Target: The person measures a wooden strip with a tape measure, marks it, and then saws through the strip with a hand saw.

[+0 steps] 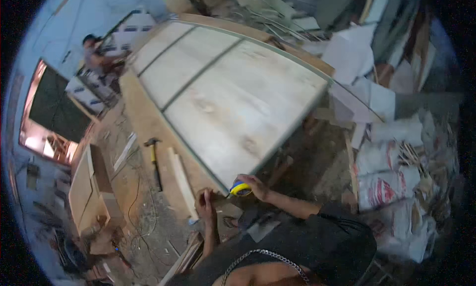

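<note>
Tape measure (pixel 241 189) at near corner of panel (pixel 213 97), hammer (pixel 154 162) left, sacks (pixel 386 188) right (scraps (pixel 305 23), seemingly, behind)

Tape measure (pixel 240 189) partly hidden by right hand (pixel 257 185)

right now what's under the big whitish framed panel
Tan board shows past the left and far edges of the panel, apparently beneath it. Whatever lies under the panel's middle is covered, so I can't tell what is there.

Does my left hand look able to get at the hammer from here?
Probably yes, with some stretch: the hammer lies uncovered, ahead and to the left of the left hand. A pale wooden strip lies between them but looks low enough to reach over.
</note>
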The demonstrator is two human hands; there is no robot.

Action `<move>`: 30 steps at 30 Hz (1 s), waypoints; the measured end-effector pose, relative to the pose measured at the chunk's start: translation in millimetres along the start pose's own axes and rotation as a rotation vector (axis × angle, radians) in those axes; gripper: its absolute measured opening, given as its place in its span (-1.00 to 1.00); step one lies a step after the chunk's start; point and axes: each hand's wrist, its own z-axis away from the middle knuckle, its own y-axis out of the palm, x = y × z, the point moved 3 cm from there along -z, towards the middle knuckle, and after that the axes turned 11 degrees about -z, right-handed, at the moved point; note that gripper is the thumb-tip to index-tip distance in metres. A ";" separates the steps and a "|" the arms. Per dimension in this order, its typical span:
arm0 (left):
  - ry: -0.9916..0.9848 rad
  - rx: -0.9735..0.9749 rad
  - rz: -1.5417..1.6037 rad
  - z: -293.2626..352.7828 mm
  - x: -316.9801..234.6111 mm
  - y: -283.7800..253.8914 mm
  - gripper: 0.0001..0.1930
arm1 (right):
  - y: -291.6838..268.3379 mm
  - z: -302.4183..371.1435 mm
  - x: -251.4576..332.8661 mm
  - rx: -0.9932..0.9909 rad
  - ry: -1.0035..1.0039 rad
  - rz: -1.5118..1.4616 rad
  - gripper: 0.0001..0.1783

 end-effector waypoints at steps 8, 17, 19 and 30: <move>0.232 0.972 -0.326 25.6 -92.4 242.7 -0.37 | -159.1 85.3 72.9 -0.180 -0.268 0.351 -0.31; 0.071 0.980 -0.324 -8.6 -60.7 346.0 -0.33 | -239.7 47.4 121.5 0.051 -0.286 0.743 -0.22; 0.027 1.069 -0.460 -30.0 -75.2 391.8 -0.39 | -253.6 64.0 207.4 -0.110 0.042 0.586 -0.27; 0.331 1.159 -0.116 -112.5 -150.7 701.4 -0.47 | -506.8 48.4 388.7 -0.673 -0.060 0.097 -0.49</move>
